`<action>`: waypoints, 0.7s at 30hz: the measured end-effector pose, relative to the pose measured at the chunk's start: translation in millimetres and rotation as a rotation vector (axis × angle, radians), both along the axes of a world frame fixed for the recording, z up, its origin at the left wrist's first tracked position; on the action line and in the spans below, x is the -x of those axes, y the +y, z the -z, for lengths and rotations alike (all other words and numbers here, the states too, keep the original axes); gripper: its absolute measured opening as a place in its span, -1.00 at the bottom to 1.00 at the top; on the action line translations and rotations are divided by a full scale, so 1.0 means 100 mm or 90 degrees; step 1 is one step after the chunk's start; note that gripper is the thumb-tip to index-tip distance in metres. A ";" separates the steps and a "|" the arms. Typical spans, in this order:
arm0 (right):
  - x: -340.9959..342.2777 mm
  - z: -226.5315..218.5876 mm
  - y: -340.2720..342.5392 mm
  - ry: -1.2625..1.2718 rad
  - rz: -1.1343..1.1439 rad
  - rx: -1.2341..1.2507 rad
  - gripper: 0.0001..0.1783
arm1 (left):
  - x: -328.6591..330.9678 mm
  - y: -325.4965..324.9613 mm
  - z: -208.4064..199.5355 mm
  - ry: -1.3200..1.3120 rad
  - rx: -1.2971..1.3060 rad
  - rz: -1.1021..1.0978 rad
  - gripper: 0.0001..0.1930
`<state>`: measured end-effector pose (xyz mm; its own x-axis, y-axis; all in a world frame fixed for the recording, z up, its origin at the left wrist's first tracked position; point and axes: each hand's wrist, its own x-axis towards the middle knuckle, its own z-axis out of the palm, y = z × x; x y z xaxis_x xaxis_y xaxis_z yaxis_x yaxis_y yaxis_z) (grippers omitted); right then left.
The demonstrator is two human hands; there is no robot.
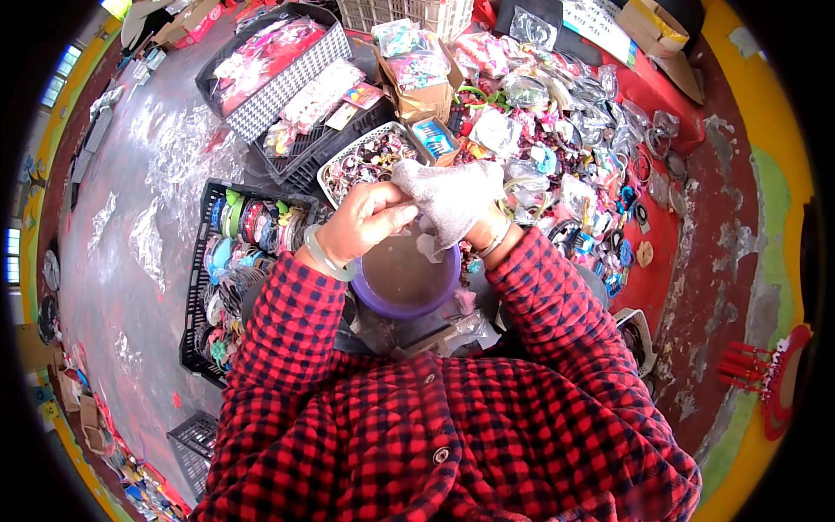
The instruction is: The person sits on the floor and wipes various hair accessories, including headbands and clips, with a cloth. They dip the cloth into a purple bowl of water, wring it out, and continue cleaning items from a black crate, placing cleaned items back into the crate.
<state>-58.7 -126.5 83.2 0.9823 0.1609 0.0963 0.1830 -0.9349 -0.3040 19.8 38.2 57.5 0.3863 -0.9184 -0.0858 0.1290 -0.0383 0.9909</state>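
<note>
A greyish-white cloth (448, 196) is bunched over my right hand (484, 230), hiding most of its fingers. That hand grips the cloth from beneath. My left hand (367, 219) is closed in a pinch at the cloth's left edge; what sits between thumb and fingers is too small to make out. Below both hands stands a purple basin (398, 311) with murky, brownish water in it. A pale, thin piece (428, 245) shows under the cloth, over the water.
Hair bands fill a black crate (193, 309) on the left. Beyond the basin are a white basket (329, 193) of hair ties, a small cardboard box (446, 158) and a patterned bin (300, 80). Bagged accessories (565, 113) cover a red cloth (658, 278) at the right.
</note>
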 end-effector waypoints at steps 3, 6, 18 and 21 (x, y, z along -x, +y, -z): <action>-0.02 0.08 -0.19 0.000 -0.042 0.000 -0.27 | -0.03 0.02 -0.08 -0.047 0.006 -0.040 -0.79; 0.00 0.16 -0.30 -0.044 -0.042 -0.031 -0.28 | -0.09 0.05 -0.04 -0.034 0.046 -0.017 -0.79; 0.06 -0.08 -0.16 -0.007 -0.076 0.011 -0.54 | -0.14 0.08 0.01 -0.032 -0.031 0.054 -0.83; -0.02 0.16 -0.05 0.021 -0.091 0.058 -0.91 | -0.04 -0.06 0.10 -0.292 -0.045 0.077 -0.78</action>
